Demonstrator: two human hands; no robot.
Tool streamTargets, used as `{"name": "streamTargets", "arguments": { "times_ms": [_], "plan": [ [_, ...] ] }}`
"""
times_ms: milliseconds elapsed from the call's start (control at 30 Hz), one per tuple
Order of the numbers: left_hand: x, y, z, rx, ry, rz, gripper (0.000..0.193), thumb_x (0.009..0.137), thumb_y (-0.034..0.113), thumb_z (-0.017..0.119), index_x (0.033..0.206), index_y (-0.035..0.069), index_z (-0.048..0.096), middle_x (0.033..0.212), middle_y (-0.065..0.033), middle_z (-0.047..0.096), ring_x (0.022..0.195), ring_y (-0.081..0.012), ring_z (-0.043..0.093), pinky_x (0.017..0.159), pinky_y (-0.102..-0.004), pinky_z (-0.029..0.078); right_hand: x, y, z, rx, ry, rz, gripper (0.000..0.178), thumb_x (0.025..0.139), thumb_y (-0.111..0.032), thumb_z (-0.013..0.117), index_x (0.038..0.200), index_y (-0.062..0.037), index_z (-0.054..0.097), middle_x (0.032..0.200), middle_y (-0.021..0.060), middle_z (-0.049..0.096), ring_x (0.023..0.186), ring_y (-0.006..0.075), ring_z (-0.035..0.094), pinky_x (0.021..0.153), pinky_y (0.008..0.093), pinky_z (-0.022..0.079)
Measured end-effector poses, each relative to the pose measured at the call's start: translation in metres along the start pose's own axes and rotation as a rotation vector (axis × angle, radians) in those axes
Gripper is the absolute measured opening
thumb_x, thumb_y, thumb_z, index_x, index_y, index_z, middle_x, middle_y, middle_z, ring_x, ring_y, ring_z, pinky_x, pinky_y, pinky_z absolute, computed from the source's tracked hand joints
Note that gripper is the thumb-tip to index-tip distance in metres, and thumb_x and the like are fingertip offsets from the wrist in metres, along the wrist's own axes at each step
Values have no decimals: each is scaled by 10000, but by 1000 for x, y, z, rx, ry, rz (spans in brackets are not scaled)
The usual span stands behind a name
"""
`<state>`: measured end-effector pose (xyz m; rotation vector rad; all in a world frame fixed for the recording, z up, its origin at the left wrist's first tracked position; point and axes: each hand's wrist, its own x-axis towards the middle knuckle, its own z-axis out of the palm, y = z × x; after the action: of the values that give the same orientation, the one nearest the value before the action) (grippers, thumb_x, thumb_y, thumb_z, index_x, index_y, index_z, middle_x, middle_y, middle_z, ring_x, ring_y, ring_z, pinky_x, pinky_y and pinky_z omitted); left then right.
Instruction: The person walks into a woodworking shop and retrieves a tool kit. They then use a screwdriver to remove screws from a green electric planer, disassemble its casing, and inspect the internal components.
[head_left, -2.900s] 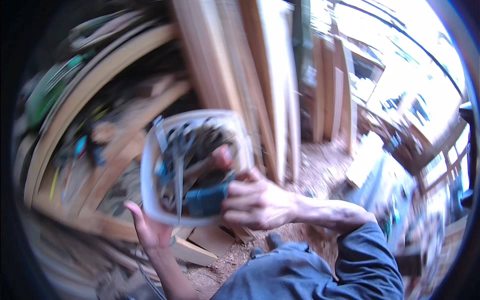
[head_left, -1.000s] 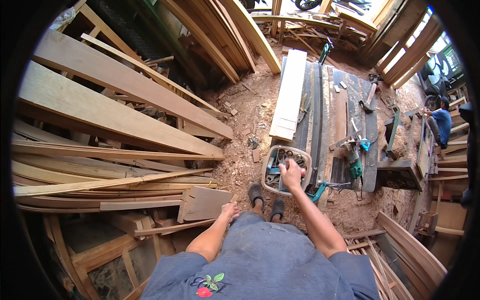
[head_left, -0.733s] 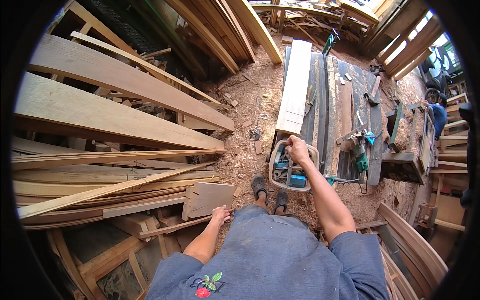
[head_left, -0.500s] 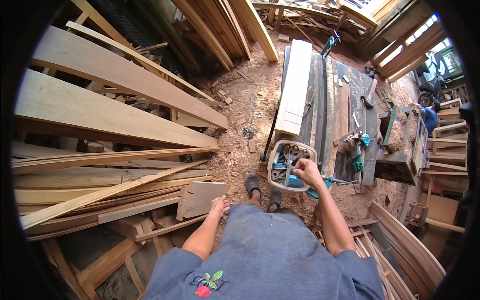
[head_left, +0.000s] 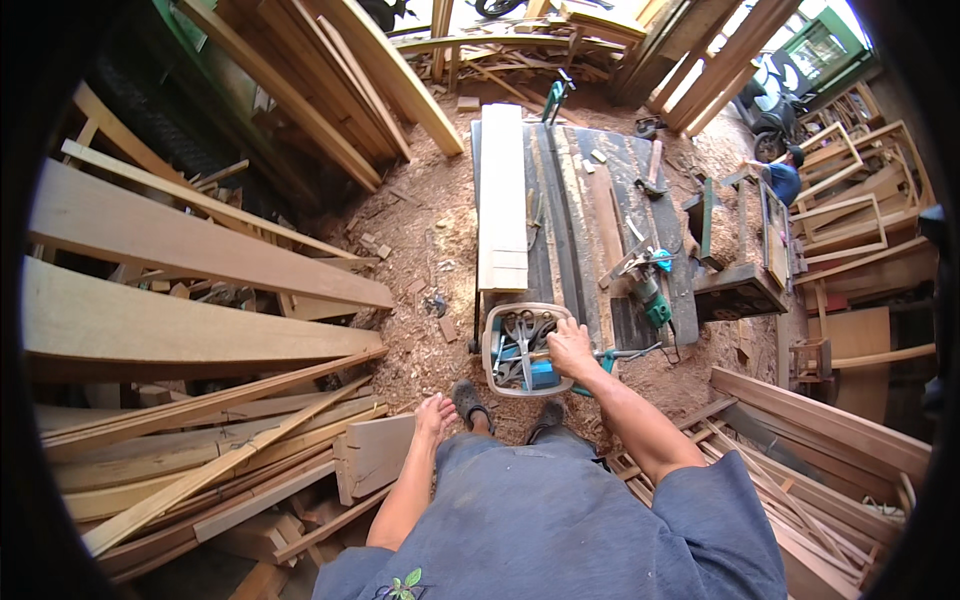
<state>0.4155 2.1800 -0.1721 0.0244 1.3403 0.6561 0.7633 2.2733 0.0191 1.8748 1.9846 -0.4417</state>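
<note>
A pale plastic basket [head_left: 489, 345] of hand tools sits at the near end of the workbench [head_left: 625, 215]. Scissors [head_left: 523, 345] lie in it with their handles toward the far side, beside a blue object [head_left: 543, 376]. My right hand [head_left: 572, 350] is over the basket's right rim, fingers bent and pressed together; what they grip, if anything, is hidden. At my left side, my left hand [head_left: 434, 414] hangs with loosely bent fingers and nothing in it, near a thick wooden block [head_left: 378, 455].
A light board [head_left: 502, 200] lies along the bench's left edge. To its right are a green power tool [head_left: 653, 303], a hammer [head_left: 652, 182] and clamps. Long planks [head_left: 190, 310] are stacked at left, more timber [head_left: 820, 425] at right. A person in blue [head_left: 783, 180] is farther off.
My view has turned right, so the bench and basket appear farther left. My right hand has shifted to the basket's right rim and turned back-of-hand up. My left hand still hangs at my side.
</note>
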Motion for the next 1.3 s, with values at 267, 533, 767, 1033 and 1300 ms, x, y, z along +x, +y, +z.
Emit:
{"name": "streamTargets", "arguments": {
  "times_ms": [267, 533, 767, 1033, 1300],
  "plan": [
    [-2, 9, -3, -101, 118, 137, 334, 1083, 258, 614, 1321, 36, 541, 1070, -123, 673, 929, -252, 690, 725, -378, 617, -74, 17, -132, 155, -191, 187, 219, 886, -138, 658, 999, 6, 778, 1109, 213, 711, 1047, 349, 716, 926, 518, 567],
    [-28, 70, 25, -40, 353, 440, 180, 1085, 241, 626, 1085, 65, 594, 873, -61, 661, 711, -163, 651, 590, -295, 576, -155, 202, -58, 1462, 755, 375, 88, 949, -96, 687, 980, -15, 676, 765, -3, 618, 656, 73, 571, 612, 264, 476],
    [-82, 89, 137, 16, 135, 677, 199, 1100, 255, 615, 1063, 59, 620, 875, -47, 673, 723, -144, 663, 626, -276, 576, -70, 319, 54, 833, 554, 532, 365, 888, -294, 771, 1076, -13, 635, 1007, 255, 736, 987, 438, 727, 877, 525, 562],
    [-177, 4, 190, 36, 324, 732, 211, 1085, 275, 640, 1135, 70, 640, 915, -35, 683, 760, -158, 677, 670, -297, 592, 66, 376, 62, 702, 246, 372, 774, 732, -522, 944, 1184, 55, 695, 1259, 292, 696, 1180, 443, 684, 1015, 497, 558],
    [-283, -62, 259, -136, 500, 746, 222, 1079, 273, 653, 1159, 66, 647, 957, -42, 686, 827, -177, 686, 719, -317, 605, 82, 394, 47, 667, -38, 45, 951, 517, -536, 1034, 1194, 26, 674, 1268, 247, 727, 1197, 405, 698, 986, 486, 577]
  ]
}}
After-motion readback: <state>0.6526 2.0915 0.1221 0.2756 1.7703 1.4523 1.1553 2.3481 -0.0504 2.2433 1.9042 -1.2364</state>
